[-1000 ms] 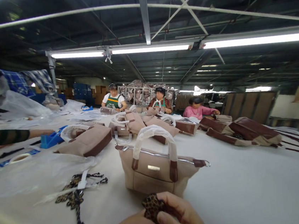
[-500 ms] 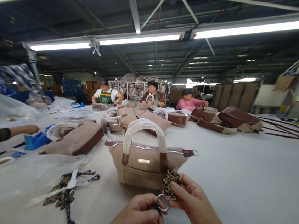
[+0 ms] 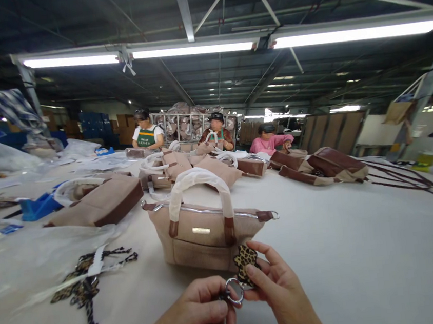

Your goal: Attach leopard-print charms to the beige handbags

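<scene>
A beige handbag (image 3: 197, 236) with brown trim, a zip and wrapped handles stands on the white table just beyond my hands. My right hand (image 3: 278, 284) pinches a leopard-print charm (image 3: 245, 263) in front of the bag's lower right. At the charm's lower left is a silver ring (image 3: 234, 291), with my left hand (image 3: 201, 308) closed at its left side on a dark cord, mostly hidden by the fingers. More leopard-print charms with braided cords (image 3: 85, 289) lie on the left, tied with a white strip.
Plastic film (image 3: 37, 258) covers the left of the table (image 3: 349, 251). A blue tape dispenser (image 3: 41, 205) stands beside a lying bag (image 3: 97, 200). More bags (image 3: 178, 166) are piled behind, brown ones (image 3: 333, 165) and long straps (image 3: 415, 182) at right. Several people work across the table.
The view has shifted slightly, so the bags appear further left. A co-worker's arm at the far left has mostly gone out of view. Both hands keep their hold.
</scene>
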A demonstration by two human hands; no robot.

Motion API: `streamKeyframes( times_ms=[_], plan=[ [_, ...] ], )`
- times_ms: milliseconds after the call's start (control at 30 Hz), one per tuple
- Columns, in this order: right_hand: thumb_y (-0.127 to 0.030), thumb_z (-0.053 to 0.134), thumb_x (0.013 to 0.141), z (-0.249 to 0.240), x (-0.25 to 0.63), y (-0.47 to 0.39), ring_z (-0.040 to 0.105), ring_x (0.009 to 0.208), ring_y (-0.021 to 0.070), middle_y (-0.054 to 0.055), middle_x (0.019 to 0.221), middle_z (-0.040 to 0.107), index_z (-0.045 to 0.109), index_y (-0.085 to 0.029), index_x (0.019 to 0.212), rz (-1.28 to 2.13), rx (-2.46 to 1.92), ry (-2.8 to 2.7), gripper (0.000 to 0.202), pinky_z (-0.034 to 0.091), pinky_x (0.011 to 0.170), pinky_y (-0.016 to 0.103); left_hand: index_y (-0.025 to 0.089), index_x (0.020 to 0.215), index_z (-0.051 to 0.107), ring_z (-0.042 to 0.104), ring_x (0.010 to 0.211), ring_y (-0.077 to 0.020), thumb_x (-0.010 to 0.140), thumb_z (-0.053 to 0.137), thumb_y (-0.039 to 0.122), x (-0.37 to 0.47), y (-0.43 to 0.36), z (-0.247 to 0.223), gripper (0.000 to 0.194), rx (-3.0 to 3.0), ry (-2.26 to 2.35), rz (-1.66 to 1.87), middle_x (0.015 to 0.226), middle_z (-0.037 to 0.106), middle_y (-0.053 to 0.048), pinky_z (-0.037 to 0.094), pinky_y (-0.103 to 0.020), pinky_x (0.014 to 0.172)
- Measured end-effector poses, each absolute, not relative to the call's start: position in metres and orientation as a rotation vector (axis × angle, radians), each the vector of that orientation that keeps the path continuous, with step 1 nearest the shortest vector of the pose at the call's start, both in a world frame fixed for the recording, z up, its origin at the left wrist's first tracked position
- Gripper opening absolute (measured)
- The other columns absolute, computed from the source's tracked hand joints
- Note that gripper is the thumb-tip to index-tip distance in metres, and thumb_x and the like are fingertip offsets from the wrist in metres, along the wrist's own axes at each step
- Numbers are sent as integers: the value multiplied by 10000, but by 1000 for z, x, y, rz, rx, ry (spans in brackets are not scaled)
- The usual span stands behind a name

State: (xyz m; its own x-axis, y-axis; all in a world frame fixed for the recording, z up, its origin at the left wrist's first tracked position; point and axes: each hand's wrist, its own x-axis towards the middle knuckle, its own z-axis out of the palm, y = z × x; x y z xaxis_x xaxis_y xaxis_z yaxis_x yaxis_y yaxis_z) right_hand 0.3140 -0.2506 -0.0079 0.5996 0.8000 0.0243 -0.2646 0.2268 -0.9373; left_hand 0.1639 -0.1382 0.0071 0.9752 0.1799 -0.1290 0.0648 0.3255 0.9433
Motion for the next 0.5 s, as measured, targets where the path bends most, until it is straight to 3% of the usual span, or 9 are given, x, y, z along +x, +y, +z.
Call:
streamKeyframes(
  times_ms=[333,500],
  plan=[
    [-450,875,666,-7,314,-251,665,705,166,7,855,715,554,-239,1165,768,-1128,-584,630,583,533,238,167,833,574,263,424,-47,663,651,294,163,-141,14,226,1244,276,91,571,582,36,102,-236,437],
    [-424,801,768,-12,313,-252,674,732,179,20,916,716,488,-277,1287,732,-1128,-659,624,595,578,277,171,823,572,268,418,-46,637,638,256,162,-141,14,215,1242,291,77,559,581,35,106,-231,429]
  ],
)
